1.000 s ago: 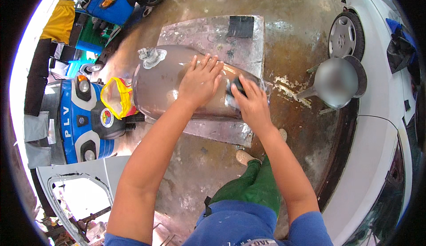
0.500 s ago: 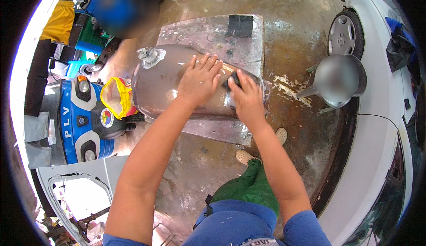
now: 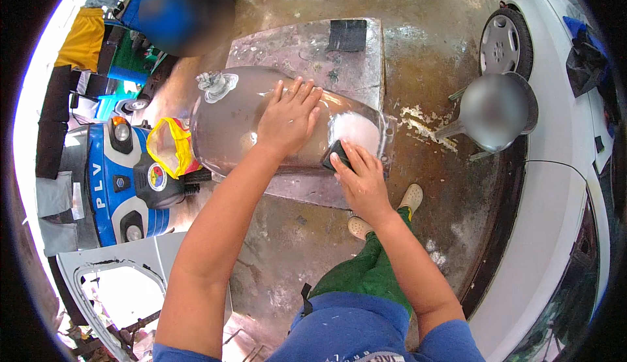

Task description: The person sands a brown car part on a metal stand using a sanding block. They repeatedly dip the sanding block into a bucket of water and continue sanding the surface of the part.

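Note:
A glossy grey-brown tank-shaped body [image 3: 225,124] lies in front of me, wet, with a whitish patch [image 3: 353,129] near its right end. My left hand [image 3: 287,117] rests flat on its upper middle, fingers stretched and slightly apart, holding nothing. Gripped in my right hand [image 3: 366,182] is a small black block [image 3: 334,155], like a sanding block, pressed to the near side of the tank's right end. Part of the block is hidden by my fingers. A crumpled silvery lump [image 3: 215,86] sits on the far left end of the tank.
Beneath the tank is a stained board [image 3: 261,45] with a black square sheet [image 3: 347,35] on it. A yellow bag [image 3: 171,146] and a blue vehicle front [image 3: 108,186] stand left. A stool [image 3: 532,104] and white car [image 3: 555,212] flank the right. Another person [image 3: 166,13] is at upper left.
My right hand has drawn the black block toward me and slightly left, uncovering the whitish patch. The left hand keeps its place on the tank. My feet have shifted.

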Motion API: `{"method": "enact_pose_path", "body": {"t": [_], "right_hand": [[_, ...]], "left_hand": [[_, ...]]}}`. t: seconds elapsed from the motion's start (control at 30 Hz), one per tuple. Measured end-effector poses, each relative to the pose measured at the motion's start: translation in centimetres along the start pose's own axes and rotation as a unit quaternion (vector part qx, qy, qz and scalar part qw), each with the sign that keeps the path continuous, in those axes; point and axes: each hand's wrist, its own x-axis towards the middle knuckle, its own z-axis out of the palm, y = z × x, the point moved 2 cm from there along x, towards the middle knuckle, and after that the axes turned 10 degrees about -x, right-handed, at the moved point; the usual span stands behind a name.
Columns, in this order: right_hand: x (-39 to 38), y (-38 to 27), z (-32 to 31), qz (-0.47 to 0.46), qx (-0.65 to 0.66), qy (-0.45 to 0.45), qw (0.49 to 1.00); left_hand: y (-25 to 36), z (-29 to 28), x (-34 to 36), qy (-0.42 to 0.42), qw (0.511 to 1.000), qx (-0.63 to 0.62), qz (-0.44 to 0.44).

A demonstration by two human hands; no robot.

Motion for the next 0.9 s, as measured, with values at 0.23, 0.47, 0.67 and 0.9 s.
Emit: {"method": "enact_pose_path", "body": {"t": [0.23,0.47,0.67,0.9], "right_hand": [[5.8,3.0,1.9,0.065,0.004,0.047,0.997],[3.8,2.5,1.5,0.062,0.040,0.034,0.997],[4.6,2.2,1.8,0.052,0.031,0.040,0.997],[6.0,4.9,2.7,0.087,0.052,0.064,0.993]], "left_hand": [[0.3,-0.3,0.6,-0.011,1.000,0.004,-0.006],[0.5,-0.4,0.3,-0.002,1.000,0.001,0.000],[-0.3,-0.1,0.1,-0.012,1.000,-0.015,-0.009],[0.3,-0.3,0.7,-0.002,1.000,0.005,0.007]]}}
